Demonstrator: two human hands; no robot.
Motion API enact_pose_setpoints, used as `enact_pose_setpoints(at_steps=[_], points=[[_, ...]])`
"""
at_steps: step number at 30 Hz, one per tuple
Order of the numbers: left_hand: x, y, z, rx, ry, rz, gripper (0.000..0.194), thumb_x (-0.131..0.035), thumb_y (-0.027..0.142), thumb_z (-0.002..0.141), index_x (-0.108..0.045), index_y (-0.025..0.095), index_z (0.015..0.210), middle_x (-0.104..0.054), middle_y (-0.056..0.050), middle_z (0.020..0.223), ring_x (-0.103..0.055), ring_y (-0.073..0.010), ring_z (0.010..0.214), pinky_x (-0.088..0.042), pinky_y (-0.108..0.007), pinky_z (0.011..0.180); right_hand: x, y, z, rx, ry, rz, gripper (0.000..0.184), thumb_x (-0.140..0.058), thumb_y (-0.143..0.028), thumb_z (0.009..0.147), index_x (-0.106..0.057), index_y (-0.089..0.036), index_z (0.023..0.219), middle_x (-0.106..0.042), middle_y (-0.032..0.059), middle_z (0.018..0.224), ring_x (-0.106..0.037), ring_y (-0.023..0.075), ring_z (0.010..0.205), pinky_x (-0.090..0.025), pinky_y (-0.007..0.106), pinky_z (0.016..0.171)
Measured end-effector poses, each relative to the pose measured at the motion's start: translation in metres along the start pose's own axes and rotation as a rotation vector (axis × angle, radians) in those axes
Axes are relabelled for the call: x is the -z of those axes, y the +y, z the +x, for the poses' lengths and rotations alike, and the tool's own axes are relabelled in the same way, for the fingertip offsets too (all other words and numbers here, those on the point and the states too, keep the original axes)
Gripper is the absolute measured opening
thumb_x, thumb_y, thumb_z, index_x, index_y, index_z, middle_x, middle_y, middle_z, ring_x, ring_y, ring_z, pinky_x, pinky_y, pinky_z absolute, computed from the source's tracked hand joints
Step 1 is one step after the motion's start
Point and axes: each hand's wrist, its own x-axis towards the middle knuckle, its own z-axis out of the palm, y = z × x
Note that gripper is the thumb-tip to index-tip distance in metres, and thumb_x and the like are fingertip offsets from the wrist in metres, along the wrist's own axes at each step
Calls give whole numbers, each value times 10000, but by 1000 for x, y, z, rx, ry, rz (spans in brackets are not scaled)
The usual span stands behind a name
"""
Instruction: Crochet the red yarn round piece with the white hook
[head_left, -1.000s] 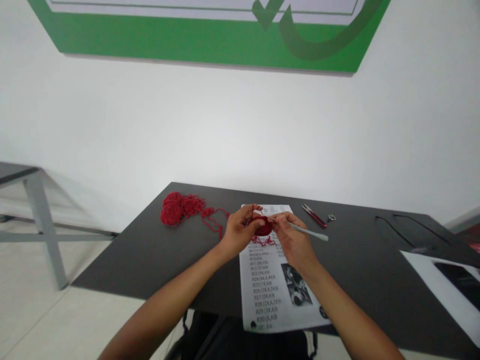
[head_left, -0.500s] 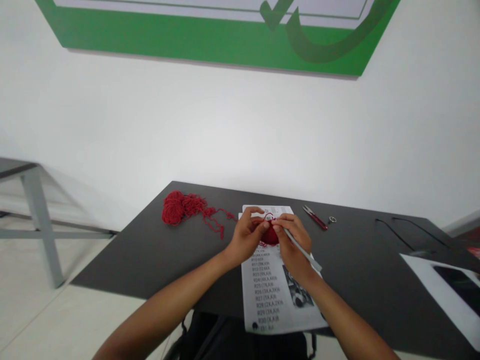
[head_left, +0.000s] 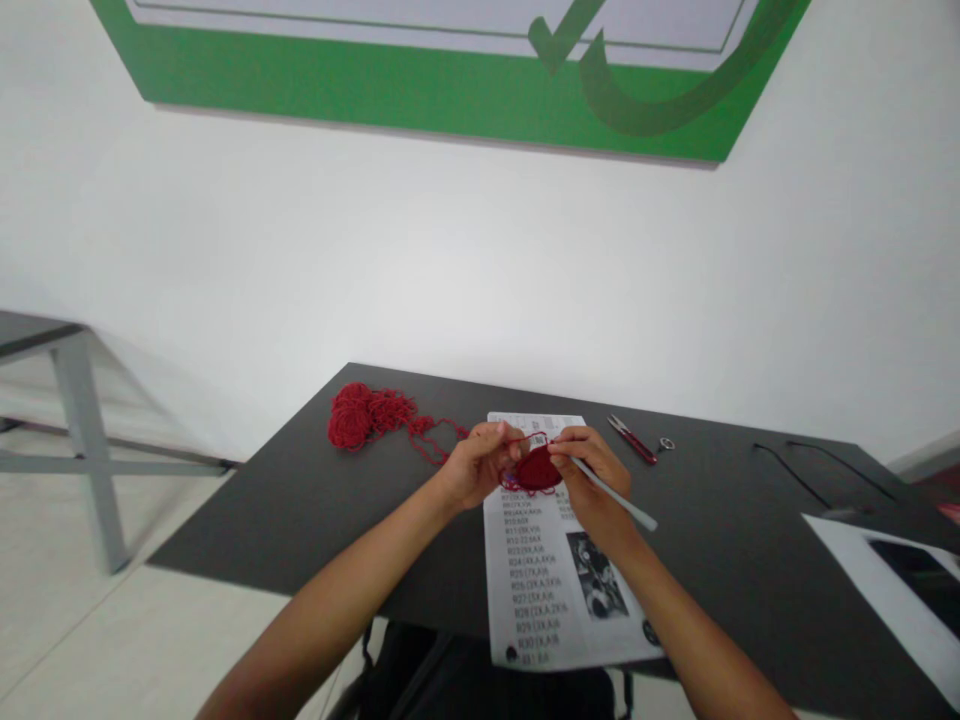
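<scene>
My right hand (head_left: 600, 478) is closed around a crochet hook (head_left: 619, 500) with a pale grey handle that slants down to the right. At its fingertips is a round piece of dark red crochet (head_left: 538, 470). Just left of that piece, my left hand (head_left: 480, 466) has its fingers curled on the red yarn, and a short strand arches between both hands. The hook's tip is hidden at the stitches. From the left hand, loose yarn (head_left: 429, 437) trails back to a red yarn ball (head_left: 350, 415). Under the hands lies a printed pattern sheet (head_left: 536, 610).
Red-handled thread snips (head_left: 632, 440) and a small metal ring (head_left: 667, 444) lie right of the sheet on the dark table (head_left: 300, 540). Further right are eyeglasses (head_left: 817, 480) and a white sheet (head_left: 840, 545) bearing a dark phone-like object (head_left: 919, 575). A wall stands behind.
The left hand first pinched the crochet piece; now it has shifted left off most of it, drawing on the yarn. The hook's handle tilted steeper, then partly levelled again.
</scene>
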Motion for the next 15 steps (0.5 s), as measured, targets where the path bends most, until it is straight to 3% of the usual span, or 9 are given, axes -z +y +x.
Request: enact_pose_setpoints(at_steps=[2, 5, 8, 12, 15], points=[[-1, 2, -1, -21, -35, -22, 531, -737, 682, 701, -740, 156, 775, -349, 34, 547, -341, -114, 512, -292, -272, 489, 0, 0, 0, 3, -17, -3, 160, -687, -374, 911, -765, -260, 833, -705, 29, 927, -690, 182, 848, -575, 302, 746], [-2, 1, -1, -159, 17, 55, 622, -649, 691, 789, -755, 160, 1096, -373, 40, 568, -343, -119, 512, -318, -274, 501, -1, 1, 0, 17, -52, -10, 140, -691, -358, 912, -770, -268, 841, -707, 21, 926, -693, 174, 838, -574, 295, 750], [1, -1, 0, -360, 128, 459, 618, -560, 648, 899, -713, 153, 1234, -519, 2, 622, -444, -153, 582, -405, -306, 588, -3, 3, -1, 36, -104, -13, 128, -688, -349, 920, -772, -278, 856, -705, 7, 923, -691, 162, 830, -575, 282, 752], [11, 3, -1, -572, 183, 1073, 434, -516, 490, 981, -728, 156, 1161, -631, -66, 776, -547, -211, 757, -431, -355, 741, -6, 4, -5, 34, -46, -86, 108, -681, -321, 929, -773, -286, 884, -696, 4, 947, -689, 159, 863, -583, 286, 786], [16, 8, -1, -587, 214, 1268, 417, -471, 465, 1001, -718, 185, 815, -587, -65, 738, -508, -213, 756, -406, -358, 751, -9, 4, -7, 58, -36, -116, 107, -678, -302, 930, -771, -282, 882, -686, 9, 937, -685, 158, 849, -592, 291, 773]])
